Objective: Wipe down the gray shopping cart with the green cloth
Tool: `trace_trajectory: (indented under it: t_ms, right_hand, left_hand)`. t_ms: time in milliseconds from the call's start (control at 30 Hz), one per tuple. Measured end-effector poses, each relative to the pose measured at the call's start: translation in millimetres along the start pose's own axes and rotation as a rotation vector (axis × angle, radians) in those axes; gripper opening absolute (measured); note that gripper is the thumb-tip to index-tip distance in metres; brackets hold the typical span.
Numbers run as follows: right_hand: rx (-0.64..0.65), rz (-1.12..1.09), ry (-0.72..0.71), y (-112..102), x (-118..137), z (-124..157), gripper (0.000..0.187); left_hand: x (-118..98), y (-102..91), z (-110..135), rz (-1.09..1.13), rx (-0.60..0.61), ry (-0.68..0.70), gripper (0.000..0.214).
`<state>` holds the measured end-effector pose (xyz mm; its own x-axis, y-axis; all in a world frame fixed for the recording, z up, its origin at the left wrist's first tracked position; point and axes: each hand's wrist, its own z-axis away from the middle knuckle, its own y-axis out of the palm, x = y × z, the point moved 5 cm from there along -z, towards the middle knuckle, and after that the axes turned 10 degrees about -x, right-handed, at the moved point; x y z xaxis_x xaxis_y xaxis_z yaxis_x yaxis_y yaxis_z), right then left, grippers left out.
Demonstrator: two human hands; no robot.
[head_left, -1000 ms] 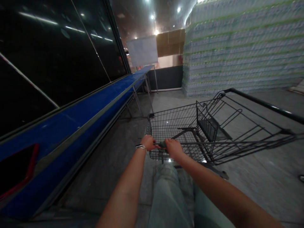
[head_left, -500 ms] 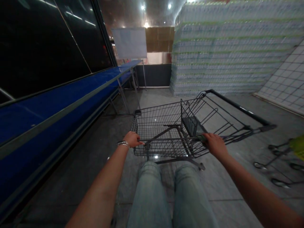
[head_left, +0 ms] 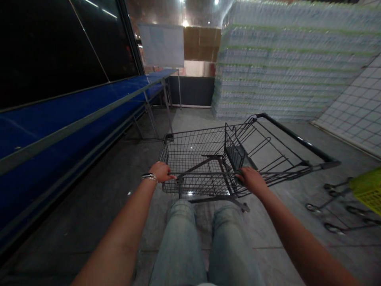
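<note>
Gripping hands: two, both yours, set well apart on the same near rim of one wire shopping cart [head_left: 205, 173].
Left hand [head_left: 161, 172]: one, at the cart's front end, its fingers closed over the rim and the thumb lying along it.
Right hand [head_left: 251, 178]: one, farther back on that rim near the seat panel [head_left: 239, 157], its fingers curled together around a dark green scrap [head_left: 238, 177]; you cannot tell what the scrap is.
Cart: one, standing sideways before your two knees [head_left: 182, 210], its single push handle [head_left: 297, 138] away to the right.
Wristwear [head_left: 149, 177]: on your left wrist only, a dark band and silvery links.
Yellow basket [head_left: 367, 194]: one, on a wheeled frame at the right edge, partly cut off; at least four wheels show.
Blue counter [head_left: 98, 95]: one, running along your left below dark glass [head_left: 53, 47].
Bottle stack [head_left: 285, 67]: one, in many layers behind the cart; the bottles are too blurred to count.
Boards: two side by side at the back, one white [head_left: 162, 45], one brown [head_left: 202, 43].
Gridded white panel [head_left: 354, 107]: one, at right.
</note>
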<state>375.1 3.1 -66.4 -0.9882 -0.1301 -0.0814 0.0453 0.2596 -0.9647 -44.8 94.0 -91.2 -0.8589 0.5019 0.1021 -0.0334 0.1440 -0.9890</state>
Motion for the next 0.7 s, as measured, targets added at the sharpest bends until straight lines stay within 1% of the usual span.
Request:
trace_trajectory:
  t_ms: [67, 233, 333, 400, 433, 500, 567, 700]
  right_hand:
    - [0.011, -0.028, -0.067, -0.5, 55.7, -13.0, 0.041]
    - [-0.013, -0.131, -0.14, -6.5, 184.5, -39.8, 0.046]
    - [-0.034, -0.224, -0.219, -8.2, 253.8, -49.3, 0.036]
    - [-0.06, -0.274, -0.282, -8.0, 290.3, -51.9, 0.026]
    - [-0.079, -0.288, -0.297, -7.3, 303.4, -52.4, 0.024]
    - [-0.116, -0.297, -0.293, -4.8, 318.9, -52.3, 0.027]
    - [-0.14, -0.298, -0.269, -0.7, 323.1, -51.0, 0.028]
    - [-0.161, -0.322, -0.264, 5.5, 318.7, -46.3, 0.032]
  left_hand:
    - [-2.3, -2.6, 2.2, -0.02, 0.009, 0.008, 0.065]
    - [-8.9, -7.6, 8.2, -0.052, 0.024, 0.013, 0.062]
    - [-12.4, -9.1, 11.9, -0.052, 0.023, 0.006, 0.048]
    - [-14.1, -10.0, 13.8, -0.058, 0.015, 0.003, 0.034]
    - [-14.9, -10.3, 14.6, -0.059, 0.012, 0.003, 0.028]
    - [-15.8, -10.5, 15.7, -0.057, 0.012, 0.001, 0.023]
    - [-16.6, -10.6, 16.3, -0.052, 0.014, 0.004, 0.022]
    - [-19.8, -11.4, 16.4, -0.062, 0.012, 0.026, 0.022]
